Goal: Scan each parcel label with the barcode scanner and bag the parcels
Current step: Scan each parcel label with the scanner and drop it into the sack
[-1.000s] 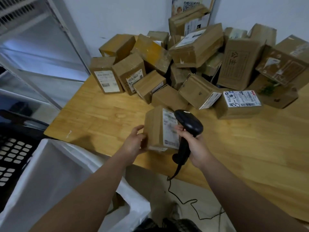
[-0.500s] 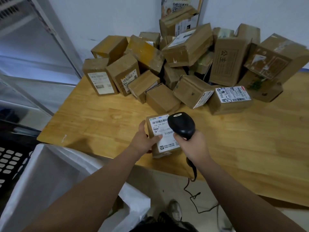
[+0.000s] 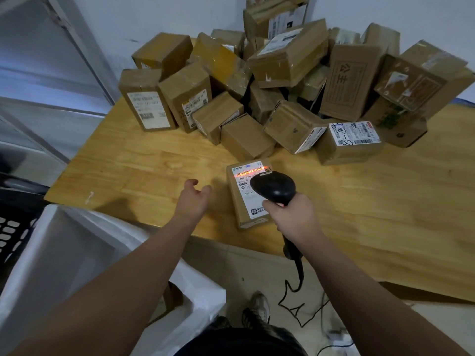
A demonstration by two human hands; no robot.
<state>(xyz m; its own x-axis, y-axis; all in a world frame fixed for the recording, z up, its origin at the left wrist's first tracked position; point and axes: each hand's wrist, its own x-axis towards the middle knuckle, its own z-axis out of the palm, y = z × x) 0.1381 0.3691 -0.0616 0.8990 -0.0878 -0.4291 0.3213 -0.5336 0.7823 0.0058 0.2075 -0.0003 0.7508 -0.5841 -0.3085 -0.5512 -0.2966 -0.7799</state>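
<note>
Parcel (image 3: 248,199) lies flat on the desk (image 3: 144,170), label (image 3: 250,187) up, an orange scan line glowing across its barcode. Right hand (image 3: 290,217) reaches in from below, fingers wrapped tight round the black barcode scanner (image 3: 273,187), whose head hovers over the label. Left hand (image 3: 192,201) hangs just beside the parcel, fingers spread loose, holding nothing, not touching it. One scanner, one parcel out front, and a pile of boxes (image 3: 282,80) behind, too jumbled to count.

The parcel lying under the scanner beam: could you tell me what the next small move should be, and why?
Probably the open left hand should grasp the parcel: the scanner in the right hand lights its barcode, and the white bag waits alongside.
</note>
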